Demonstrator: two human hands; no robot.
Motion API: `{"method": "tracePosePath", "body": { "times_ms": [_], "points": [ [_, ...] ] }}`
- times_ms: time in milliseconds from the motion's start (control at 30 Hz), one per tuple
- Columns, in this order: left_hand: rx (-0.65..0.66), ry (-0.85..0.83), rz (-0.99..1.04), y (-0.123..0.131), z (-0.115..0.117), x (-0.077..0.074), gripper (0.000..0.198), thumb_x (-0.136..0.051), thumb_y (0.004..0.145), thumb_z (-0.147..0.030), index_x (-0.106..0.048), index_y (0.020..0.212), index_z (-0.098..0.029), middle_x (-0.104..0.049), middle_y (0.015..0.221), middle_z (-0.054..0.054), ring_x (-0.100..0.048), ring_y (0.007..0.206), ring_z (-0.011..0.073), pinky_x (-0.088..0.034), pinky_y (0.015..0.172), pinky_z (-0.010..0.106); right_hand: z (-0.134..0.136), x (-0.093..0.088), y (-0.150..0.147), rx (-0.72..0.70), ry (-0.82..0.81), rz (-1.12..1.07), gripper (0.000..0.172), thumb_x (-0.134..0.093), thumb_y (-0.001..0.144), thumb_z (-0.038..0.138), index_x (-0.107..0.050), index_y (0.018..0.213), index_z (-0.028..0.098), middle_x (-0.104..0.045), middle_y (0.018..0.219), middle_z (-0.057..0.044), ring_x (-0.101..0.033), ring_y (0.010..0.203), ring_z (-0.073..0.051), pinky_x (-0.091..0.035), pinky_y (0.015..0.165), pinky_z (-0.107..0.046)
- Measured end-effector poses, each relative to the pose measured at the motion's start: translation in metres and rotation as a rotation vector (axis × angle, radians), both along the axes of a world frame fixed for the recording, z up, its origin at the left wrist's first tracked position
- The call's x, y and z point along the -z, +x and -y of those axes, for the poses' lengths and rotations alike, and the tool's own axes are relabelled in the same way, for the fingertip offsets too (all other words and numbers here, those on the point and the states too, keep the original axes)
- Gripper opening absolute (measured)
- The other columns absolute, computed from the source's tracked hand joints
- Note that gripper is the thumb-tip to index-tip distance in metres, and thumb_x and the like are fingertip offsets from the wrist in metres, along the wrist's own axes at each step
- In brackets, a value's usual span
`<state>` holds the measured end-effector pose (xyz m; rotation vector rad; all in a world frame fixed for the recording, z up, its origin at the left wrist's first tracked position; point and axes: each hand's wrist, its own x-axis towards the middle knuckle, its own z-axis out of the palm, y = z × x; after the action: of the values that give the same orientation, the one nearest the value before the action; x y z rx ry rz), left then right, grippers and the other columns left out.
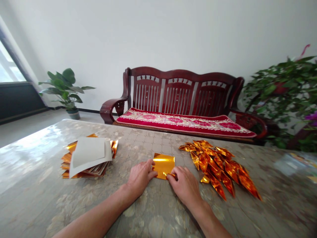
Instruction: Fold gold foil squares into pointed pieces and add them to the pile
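Observation:
A square sheet of gold foil (163, 165) lies flat on the table between my hands. My left hand (140, 177) holds its left edge with the fingertips. My right hand (184, 185) pinches the sheet's lower right part, where a small corner is turned up, and the fingers hide some of that edge. To the right lies a loose heap of folded gold foil pieces (218, 167), long and pointed. To the left sits a stack of foil sheets (86, 168) under white paper sheets (89, 153).
The patterned, glossy table cover (153, 211) runs under everything. A clear packet (287, 165) lies near the right edge. Behind the table stand a dark red wooden bench (180, 92) with a red cushion (185, 124) and a potted plant (65, 89).

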<state>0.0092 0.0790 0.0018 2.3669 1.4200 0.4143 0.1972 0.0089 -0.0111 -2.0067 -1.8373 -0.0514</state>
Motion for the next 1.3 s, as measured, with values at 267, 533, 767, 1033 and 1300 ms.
{"method": "tracePosePath", "body": {
  "times_ms": [267,533,767,1033,1300],
  "points": [
    [-0.011,0.004,-0.032,-0.001,0.000,-0.001,0.027,-0.061,0.089,-0.039,-0.054,0.112,-0.025,-0.071,0.085,-0.003,-0.068,0.084,0.0171,-0.039,0.066,0.024,0.000,0.001,0.001,-0.007,0.020,0.023,0.018,-0.064,0.087,0.034,-0.058,0.074,0.024,-0.066,0.079,0.002,-0.055,0.079,-0.020,-0.029,0.067,-0.030],
    [0.000,0.031,-0.045,-0.001,0.002,-0.001,0.024,-0.062,0.090,-0.035,-0.055,0.109,-0.023,-0.070,0.089,-0.001,-0.065,0.088,0.0177,-0.043,0.072,0.025,0.002,0.002,0.002,0.010,0.028,0.034,0.019,-0.065,0.086,0.036,-0.057,0.073,0.024,-0.065,0.077,0.001,-0.055,0.077,-0.020,-0.029,0.066,-0.030],
    [0.266,0.209,-0.039,0.000,0.007,0.001,0.014,-0.051,0.098,-0.025,-0.064,0.096,-0.024,-0.066,0.096,0.001,-0.058,0.096,0.0186,-0.044,0.076,0.026,0.003,-0.003,0.001,0.043,0.017,-0.023,0.009,-0.065,0.083,0.028,-0.060,0.088,0.024,-0.068,0.082,0.000,-0.058,0.081,-0.021,-0.033,0.068,-0.030],
    [0.400,0.275,-0.216,0.002,0.019,-0.006,0.010,-0.055,0.096,-0.024,-0.064,0.101,-0.025,-0.062,0.096,0.002,-0.057,0.092,0.0198,-0.047,0.075,0.028,0.006,-0.005,0.002,-0.026,0.020,-0.034,0.006,-0.062,0.087,0.025,-0.059,0.082,0.024,-0.065,0.086,0.000,-0.057,0.084,-0.020,-0.036,0.072,-0.030],
    [0.411,0.299,-0.365,0.008,0.037,-0.006,0.034,-0.052,0.093,-0.014,-0.051,0.127,-0.023,-0.060,0.105,0.006,-0.057,0.094,0.0245,-0.052,0.078,0.035,0.005,-0.004,0.000,0.015,-0.010,-0.005,0.011,-0.055,0.092,0.022,-0.060,0.082,0.024,-0.065,0.087,-0.001,-0.057,0.085,-0.019,-0.036,0.073,-0.031]
  ]
}}
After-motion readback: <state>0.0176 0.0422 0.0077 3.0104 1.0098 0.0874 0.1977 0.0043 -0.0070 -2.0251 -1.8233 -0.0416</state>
